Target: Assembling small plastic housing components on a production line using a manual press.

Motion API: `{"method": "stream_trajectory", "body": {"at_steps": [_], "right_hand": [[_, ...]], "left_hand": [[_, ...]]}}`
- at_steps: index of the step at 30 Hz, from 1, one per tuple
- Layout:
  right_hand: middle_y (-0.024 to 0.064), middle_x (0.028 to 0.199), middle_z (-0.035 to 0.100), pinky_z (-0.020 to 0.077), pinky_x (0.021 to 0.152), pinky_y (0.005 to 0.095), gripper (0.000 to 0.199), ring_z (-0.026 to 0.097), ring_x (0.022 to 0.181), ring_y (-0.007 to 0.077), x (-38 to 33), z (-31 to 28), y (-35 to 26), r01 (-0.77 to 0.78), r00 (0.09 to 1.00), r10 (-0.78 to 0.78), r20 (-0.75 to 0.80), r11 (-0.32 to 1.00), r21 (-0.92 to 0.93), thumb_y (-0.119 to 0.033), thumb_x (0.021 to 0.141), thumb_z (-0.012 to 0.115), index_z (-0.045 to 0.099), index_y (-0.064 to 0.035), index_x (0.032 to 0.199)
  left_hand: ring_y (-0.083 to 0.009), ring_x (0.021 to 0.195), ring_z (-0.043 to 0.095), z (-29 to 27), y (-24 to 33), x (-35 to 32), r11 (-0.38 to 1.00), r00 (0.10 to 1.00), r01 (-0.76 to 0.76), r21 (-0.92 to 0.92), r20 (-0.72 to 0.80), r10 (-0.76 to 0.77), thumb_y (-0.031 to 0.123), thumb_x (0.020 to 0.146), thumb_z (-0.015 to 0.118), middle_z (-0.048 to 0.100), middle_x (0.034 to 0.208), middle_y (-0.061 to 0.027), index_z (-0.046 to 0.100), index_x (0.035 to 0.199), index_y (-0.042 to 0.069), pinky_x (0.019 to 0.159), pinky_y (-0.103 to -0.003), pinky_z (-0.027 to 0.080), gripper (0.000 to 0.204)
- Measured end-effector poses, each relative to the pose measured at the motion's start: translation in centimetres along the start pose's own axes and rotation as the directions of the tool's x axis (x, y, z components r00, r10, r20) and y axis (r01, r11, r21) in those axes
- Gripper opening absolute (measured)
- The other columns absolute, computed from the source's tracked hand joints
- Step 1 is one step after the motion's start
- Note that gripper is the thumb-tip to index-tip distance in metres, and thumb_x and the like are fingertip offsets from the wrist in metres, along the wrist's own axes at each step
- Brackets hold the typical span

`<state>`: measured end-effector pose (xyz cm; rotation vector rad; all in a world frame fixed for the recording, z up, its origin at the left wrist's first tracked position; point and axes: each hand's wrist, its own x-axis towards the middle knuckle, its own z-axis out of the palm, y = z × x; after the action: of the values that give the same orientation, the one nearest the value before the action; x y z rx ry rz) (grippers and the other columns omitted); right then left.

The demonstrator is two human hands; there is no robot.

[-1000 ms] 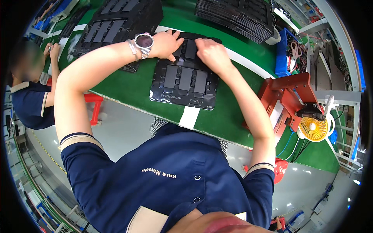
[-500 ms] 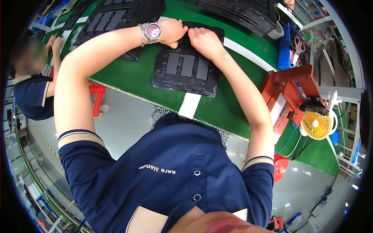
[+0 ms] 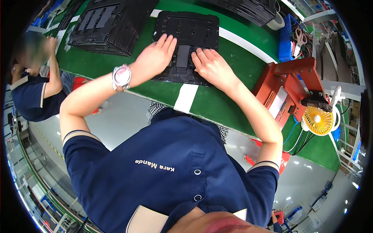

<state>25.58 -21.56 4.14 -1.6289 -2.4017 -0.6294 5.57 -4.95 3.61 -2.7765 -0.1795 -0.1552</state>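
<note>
A black moulded plastic tray (image 3: pixel 194 25) lies flat on the green bench in front of me, its far part uncovered by my hands. My left hand (image 3: pixel 153 58) rests over its left side, fingers stretched out and pressed flat. On the opposite side, my right hand (image 3: pixel 213 68) lies with fingers extended over the near half. Between the hands, a grey rectangular strip (image 3: pixel 182 56) shows in the tray. Whatever lies beneath my palms and fingers is hidden.
A tall stack of black trays (image 3: pixel 105 37) stands to the left, another stack (image 3: pixel 244 9) at the back. To the right are a tape roll (image 3: pixel 276 22), a blue bin (image 3: pixel 286 44) with scissors (image 3: pixel 299 40), a red metal fixture (image 3: pixel 268 85) and a yellow fan (image 3: pixel 318 119). A co-worker (image 3: pixel 35 93) sits left.
Both hands have come from the tray's far edge toward me and spread apart, fingers now flat over its near half. The tray appears slightly higher in the view.
</note>
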Motion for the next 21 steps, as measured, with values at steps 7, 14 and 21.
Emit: {"method": "stream_trajectory", "body": {"at_steps": [7,14,21], "right_hand": [[0.0146,0.106,0.068,0.0515,0.079,0.0312,0.033,0.064,0.087,0.0197,1.0,1.1,0.6,0.003,1.0,0.001,0.025,0.99,-0.144,-0.012,0.08,0.063,0.064,0.0035,0.109],[0.0139,0.107,0.067,0.0506,0.077,0.0315,0.034,0.061,0.084,0.0189,0.7,2.2,0.0,-0.039,0.999,0.036,-0.029,0.99,-0.136,-0.012,0.078,0.064,0.064,0.0021,0.109],[0.0156,0.101,0.065,0.0496,0.077,0.033,0.032,0.061,0.087,0.0229,0.6,1.7,-0.4,-0.044,0.997,0.036,-0.073,0.992,-0.115,-0.016,0.081,0.062,0.066,0.0026,0.107]], "left_hand": [[-0.0267,0.123,0.063,-1.2,-0.5,-0.7,0.988,0.992,-0.051,-0.143,0.106,0.067,0.037,0.08,0.079,0.059,0.139,-0.0214,0.053,0.14,-0.003,0.094,-0.033,0.058,0.078],[-0.024,0.103,0.073,0.2,-1.5,0.0,0.98,0.993,-0.116,-0.164,-0.058,0.107,0.016,0.079,0.074,0.071,0.123,-0.016,0.061,0.128,-0.001,0.078,-0.032,0.062,0.053],[-0.0245,0.113,0.068,0.2,2.5,0.3,0.993,0.977,-0.104,-0.063,-0.193,0.091,0.013,0.078,0.069,0.065,0.133,-0.0173,0.063,0.126,-0.002,0.078,-0.029,0.062,0.051]]}}
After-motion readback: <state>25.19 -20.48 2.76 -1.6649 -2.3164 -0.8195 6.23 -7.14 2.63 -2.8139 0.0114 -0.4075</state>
